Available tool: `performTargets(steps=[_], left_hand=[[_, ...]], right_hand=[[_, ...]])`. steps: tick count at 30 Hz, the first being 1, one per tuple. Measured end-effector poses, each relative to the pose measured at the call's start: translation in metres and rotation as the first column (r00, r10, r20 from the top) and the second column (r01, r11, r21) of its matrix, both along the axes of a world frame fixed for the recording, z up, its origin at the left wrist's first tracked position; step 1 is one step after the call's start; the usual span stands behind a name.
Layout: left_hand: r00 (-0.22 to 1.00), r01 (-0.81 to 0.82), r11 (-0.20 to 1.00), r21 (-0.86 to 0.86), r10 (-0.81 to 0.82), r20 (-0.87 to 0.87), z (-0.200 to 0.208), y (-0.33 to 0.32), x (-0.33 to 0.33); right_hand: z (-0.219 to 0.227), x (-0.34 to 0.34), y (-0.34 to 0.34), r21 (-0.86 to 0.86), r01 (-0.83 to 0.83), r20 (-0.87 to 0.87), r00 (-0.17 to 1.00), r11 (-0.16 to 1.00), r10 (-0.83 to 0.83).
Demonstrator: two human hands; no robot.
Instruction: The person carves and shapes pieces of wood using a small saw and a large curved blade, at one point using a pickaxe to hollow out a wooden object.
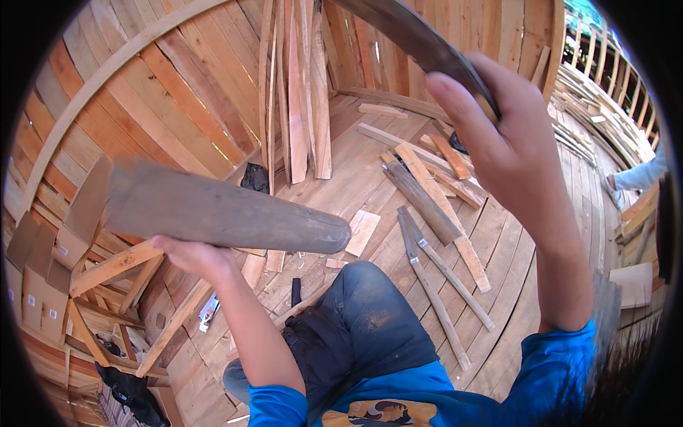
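Hovering above floorboards (pixel 516 263) beside plank walls (pixel 192 92), right fingers (pixel 459 107) clasp a dark strip (pixel 420 35), left fingers (pixel 181 250) a grey board (pixel 220 210).

Near the floor's (pixel 518 250) far corner, upright boards (pixel 302 107) stand before the wall (pixel 199 92), a bag (pixel 255 178) at their foot on the left. On the floor's right half, a log (pixel 422 203) lies just left of a long board (pixel 449 218), with two slats (pixel 432 298) nearer the person's knee (pixel 370 288). Cardboard boxes (pixel 43 302) sit at the far left, beyond a post (pixel 228 206) on the left hand (pixel 198 258).
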State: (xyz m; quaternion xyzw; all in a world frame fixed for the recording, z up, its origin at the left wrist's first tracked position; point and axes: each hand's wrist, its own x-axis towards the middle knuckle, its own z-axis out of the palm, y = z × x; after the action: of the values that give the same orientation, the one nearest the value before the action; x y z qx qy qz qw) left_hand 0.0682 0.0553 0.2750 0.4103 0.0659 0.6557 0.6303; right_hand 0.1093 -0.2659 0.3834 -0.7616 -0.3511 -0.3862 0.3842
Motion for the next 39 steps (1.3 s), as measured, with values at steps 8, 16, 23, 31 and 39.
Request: performTargets(steps=[8, 16, 23, 31, 39], left_hand=[[0.981, 0.171, 0.936, -0.309, -0.133, 0.141, -0.025, 0.060, -0.043], [0.971, 0.239, 0.781, -0.576, -0.204, 0.126, -0.133, 0.112, -0.058], [0.943, 0.323, 0.726, -0.608, -0.297, 0.146, -0.180, 0.108, -0.053], [0.966, 0.242, 0.698, -0.674, -0.241, 0.098, -0.201, 0.095, -0.038], [0.927, 0.369, 0.666, -0.648, -0.311, 0.209, -0.198, 0.049, -0.031]], right_hand=[[-0.208, -0.022, 0.010, 0.365, 0.127, -0.805, 0.540, 0.922, 0.244], [-0.252, -0.032, 0.081, 0.843, 0.078, -0.537, 0.150, 0.532, 0.830], [-0.238, -0.028, 0.077, 0.894, 0.030, -0.445, -0.047, 0.446, 0.894], [-0.233, -0.031, 0.086, 0.877, 0.070, -0.471, -0.063, 0.475, 0.880], [-0.231, -0.013, 0.065, 0.732, 0.299, -0.674, 0.190, 0.612, 0.713]])
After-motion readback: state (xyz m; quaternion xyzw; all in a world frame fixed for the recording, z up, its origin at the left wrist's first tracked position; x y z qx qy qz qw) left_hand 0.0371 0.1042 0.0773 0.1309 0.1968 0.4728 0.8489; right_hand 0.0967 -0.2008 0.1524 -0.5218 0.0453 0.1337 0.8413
